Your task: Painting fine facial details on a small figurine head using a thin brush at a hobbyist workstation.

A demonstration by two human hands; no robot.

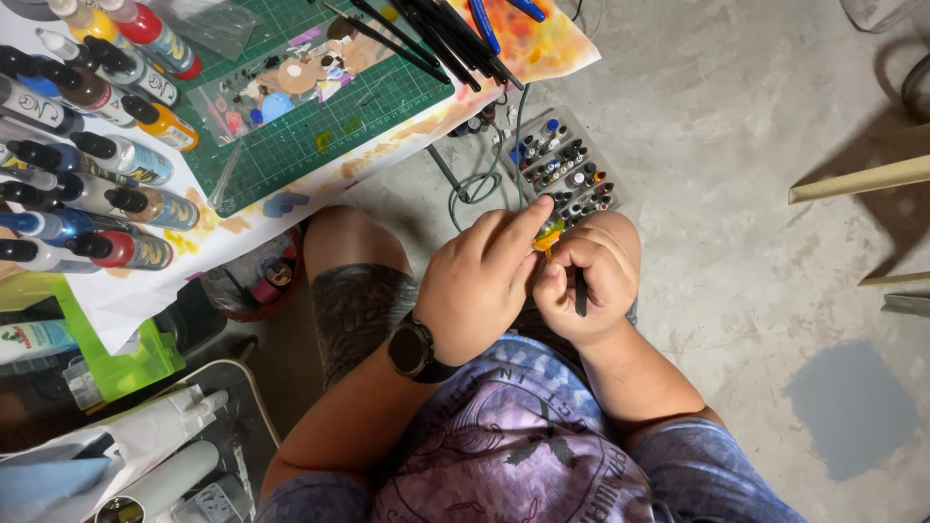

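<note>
My left hand [477,281], with a black watch on the wrist, is closed around a small yellow-orange piece [548,232] that shows between its fingertips. My right hand [593,281] sits right beside it, fingers curled around a thin black stick-like tool [580,292] whose tip meets the small piece. Both hands hover over my knees, above the concrete floor. Most of the small piece is hidden by my fingers.
A green cutting mat [320,116] lies on a paint-stained sheet on the table at upper left, beside rows of paint bottles [107,155]. Black brushes [426,39] lie across the mat. A clear tray of small bottles [567,169] sits on the floor. Wooden sticks [862,179] lie at right.
</note>
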